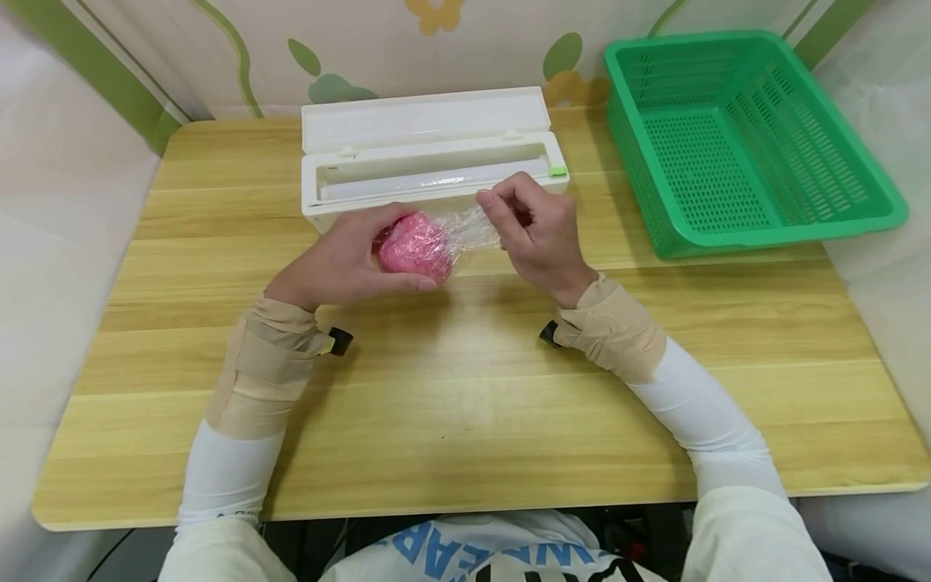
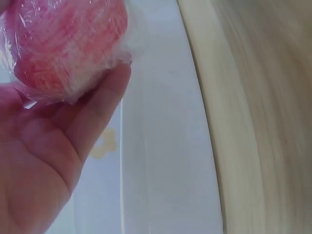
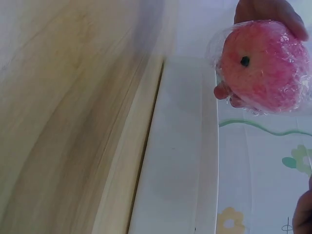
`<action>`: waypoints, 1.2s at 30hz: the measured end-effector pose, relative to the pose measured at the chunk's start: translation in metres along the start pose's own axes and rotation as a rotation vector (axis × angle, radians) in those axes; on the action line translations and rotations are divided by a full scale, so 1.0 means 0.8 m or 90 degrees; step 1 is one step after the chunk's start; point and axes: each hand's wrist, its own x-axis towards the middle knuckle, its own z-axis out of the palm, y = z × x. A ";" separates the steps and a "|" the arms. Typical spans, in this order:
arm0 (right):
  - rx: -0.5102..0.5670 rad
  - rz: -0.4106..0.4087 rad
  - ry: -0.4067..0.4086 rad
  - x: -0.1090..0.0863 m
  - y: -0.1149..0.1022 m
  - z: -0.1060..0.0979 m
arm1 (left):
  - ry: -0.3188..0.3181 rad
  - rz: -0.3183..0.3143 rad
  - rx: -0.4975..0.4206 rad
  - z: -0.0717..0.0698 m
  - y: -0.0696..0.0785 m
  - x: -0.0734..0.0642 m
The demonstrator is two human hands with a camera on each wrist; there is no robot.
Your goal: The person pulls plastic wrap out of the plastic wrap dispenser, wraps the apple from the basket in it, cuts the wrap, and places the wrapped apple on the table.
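A pink-red apple (image 1: pixel 413 249) is wrapped in clear cling film above the table, just in front of a white cling film box. My left hand (image 1: pixel 345 260) grips it from the left, thumb on the near side and fingers round the far side. From the apple's right side a twisted tail of film (image 1: pixel 469 229) stretches out, and my right hand (image 1: pixel 534 230) pinches its end. In the right wrist view the apple (image 3: pixel 265 68) shows a small dark spot under the film. Crinkled film also covers the apple (image 2: pixel 73 41) in the left wrist view.
Behind the hands stands the long white cling film box (image 1: pixel 320 214), lid (image 1: pixel 429 121) raised, with a film roll (image 1: pixel 429 182) inside. A green slider (image 1: pixel 557 171) sits at its right end. A green plastic basket (image 1: pixel 727 240) stands at the back right of the wooden table (image 1: pixel 465 420).
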 end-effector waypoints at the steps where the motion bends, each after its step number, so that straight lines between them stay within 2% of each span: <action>1: 0.009 -0.002 0.006 0.000 0.000 0.000 | 0.001 0.003 -0.002 0.000 0.000 0.000; 5: 0.036 -0.008 0.026 0.001 0.002 0.000 | -0.007 0.032 -0.026 0.000 0.001 0.000; 9: 0.052 -0.007 0.032 0.002 0.001 -0.001 | -0.025 0.091 -0.059 0.002 0.004 0.000; 15: 0.062 0.002 0.029 0.003 -0.005 -0.003 | -0.023 0.173 -0.065 0.006 0.013 0.001; 27: 0.137 0.027 -0.034 0.004 -0.021 -0.002 | -0.011 0.269 -0.102 0.015 0.032 -0.008; 36: 0.191 0.042 -0.036 0.003 -0.035 0.000 | 0.006 0.336 -0.109 0.020 0.051 -0.012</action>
